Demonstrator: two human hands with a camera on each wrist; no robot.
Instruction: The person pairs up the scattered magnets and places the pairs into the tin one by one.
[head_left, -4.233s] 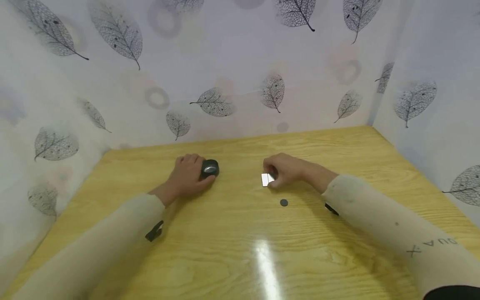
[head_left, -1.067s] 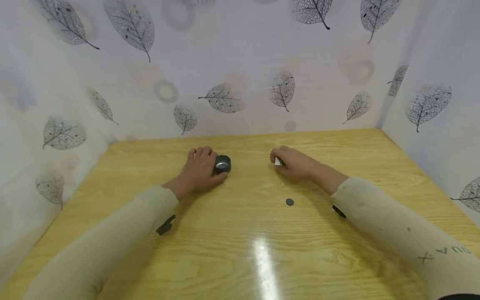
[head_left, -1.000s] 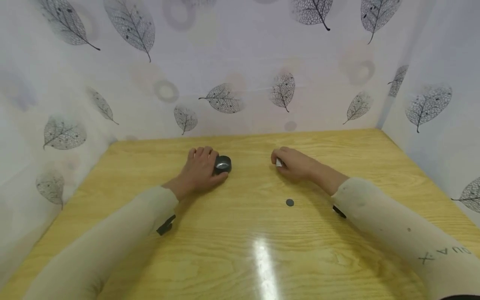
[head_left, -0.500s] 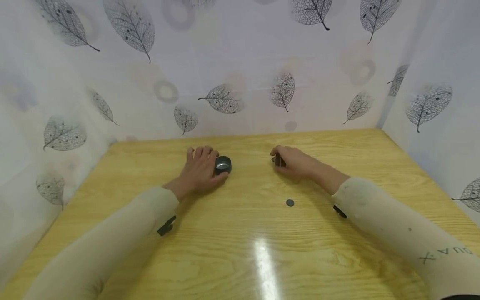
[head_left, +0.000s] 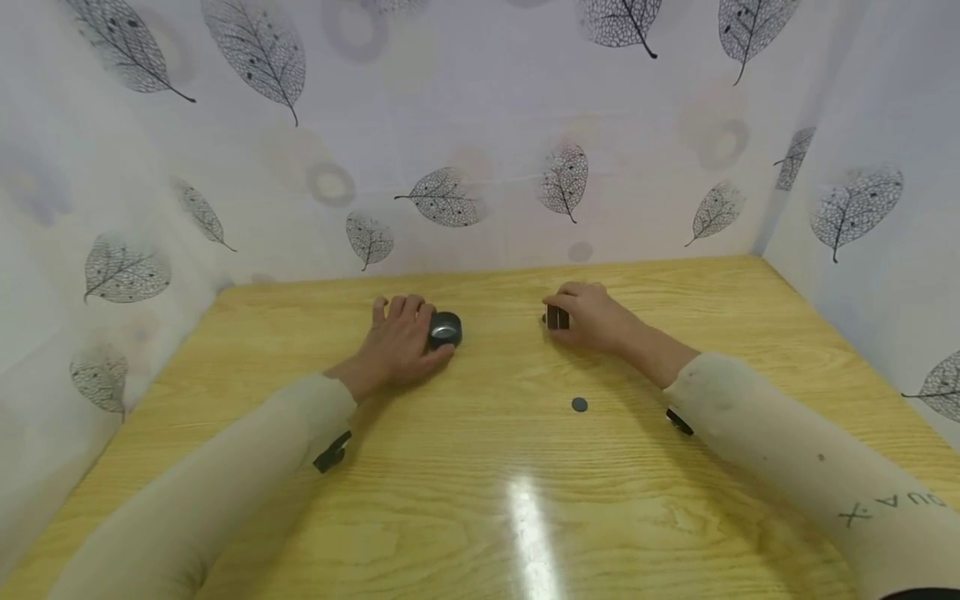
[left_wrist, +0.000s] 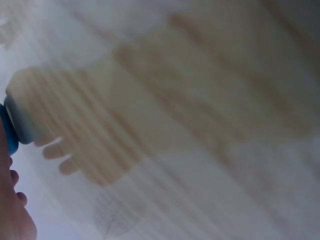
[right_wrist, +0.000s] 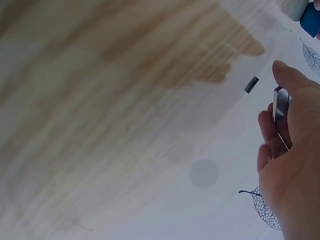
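Observation:
My left hand [head_left: 400,337] grips a short, round, dark container [head_left: 446,329] with a shiny top, thumb on its near side and index finger at its far side. The left wrist view shows it as a blue object [left_wrist: 7,131] at the left edge. To the right, my right hand [head_left: 592,318] pinches a small shiny metal case [head_left: 558,317] with a seam across it, like a flip-top lighter. In the right wrist view the case [right_wrist: 281,104] lies between thumb and curled fingers, partly covered by the palm. A small grey disc [head_left: 580,404] lies flat nearer me.
The glossy wooden table [head_left: 420,517] mirrors both hands in the wrist views. A leaf-patterned covering [head_left: 480,100] stands behind and along both sides. A dark wrist device [head_left: 332,451] sits under the left sleeve, another [head_left: 678,422] under the right.
Over these seconds my right hand moves farther from me with the metal case. The case turns, its bright face now dark and more exposed. My left hand keeps hold of the container.

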